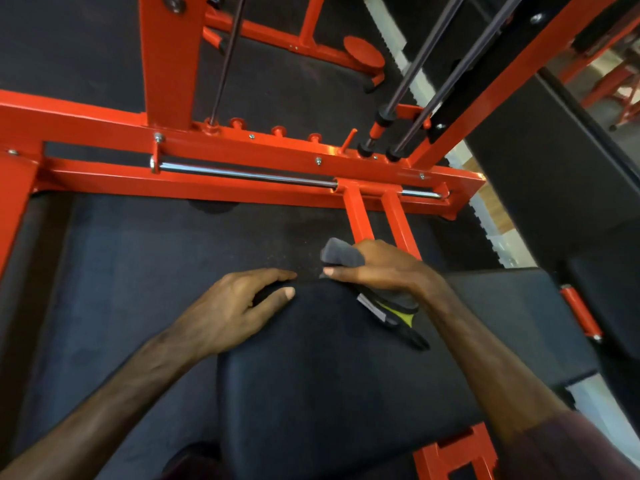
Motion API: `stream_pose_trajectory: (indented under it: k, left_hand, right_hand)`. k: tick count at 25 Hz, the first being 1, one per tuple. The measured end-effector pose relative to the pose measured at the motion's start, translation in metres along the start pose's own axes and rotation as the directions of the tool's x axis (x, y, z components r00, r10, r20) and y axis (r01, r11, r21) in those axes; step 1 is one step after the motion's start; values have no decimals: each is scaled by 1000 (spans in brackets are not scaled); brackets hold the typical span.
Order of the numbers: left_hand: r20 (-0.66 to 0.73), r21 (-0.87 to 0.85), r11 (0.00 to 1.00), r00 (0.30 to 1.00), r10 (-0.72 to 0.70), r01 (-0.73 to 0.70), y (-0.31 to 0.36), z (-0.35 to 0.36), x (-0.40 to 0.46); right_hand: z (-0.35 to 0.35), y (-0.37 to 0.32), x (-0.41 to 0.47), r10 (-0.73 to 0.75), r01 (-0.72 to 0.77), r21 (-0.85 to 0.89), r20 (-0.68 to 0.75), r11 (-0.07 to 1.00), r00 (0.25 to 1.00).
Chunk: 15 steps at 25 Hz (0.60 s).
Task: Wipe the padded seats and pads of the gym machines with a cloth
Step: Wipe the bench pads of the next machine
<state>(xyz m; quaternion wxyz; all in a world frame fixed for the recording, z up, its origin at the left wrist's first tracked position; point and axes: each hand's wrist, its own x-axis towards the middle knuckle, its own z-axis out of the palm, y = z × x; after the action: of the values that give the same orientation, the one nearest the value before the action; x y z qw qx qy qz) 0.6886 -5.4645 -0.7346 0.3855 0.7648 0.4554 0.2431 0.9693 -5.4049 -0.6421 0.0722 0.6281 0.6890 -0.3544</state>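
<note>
Padded seat (329,368), lower centre: right hand (377,268) grips a grey cloth (341,254), fingers curled around it; left hand (239,306) rests at the seat's edge, fingers loosely spread.

Red machine frame (242,150) with chrome rod (242,174) over black rubber floor (138,258)

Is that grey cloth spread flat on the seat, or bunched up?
Bunched up. The right hand grips the cloth in a wad at the black padded seat's far edge; folds poke out above the fingers.
</note>
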Motion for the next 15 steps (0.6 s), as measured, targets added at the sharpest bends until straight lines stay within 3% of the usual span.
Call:
stream_pose_trajectory:
  k: [2,5,11,15]
  left_hand:
    - [-53,-41,999,998,-17,15,-2,2,-5]
    - [-164,-94,994,984,-65,50,-4,5,-26]
    - [-372,-331,933,889,-266,140,-5,15,-54]
    - [-455,-548,833,809,-374,77,-9,5,-66]
  right_hand:
    - [-6,4,0,27,-29,80,29,996,999]
    - [-14,1,1,128,-124,-93,43,988,991]
    - [43,-88,14,-127,127,-168,7,978,992]
    - [66,-122,25,-207,207,-248,28,946,978]
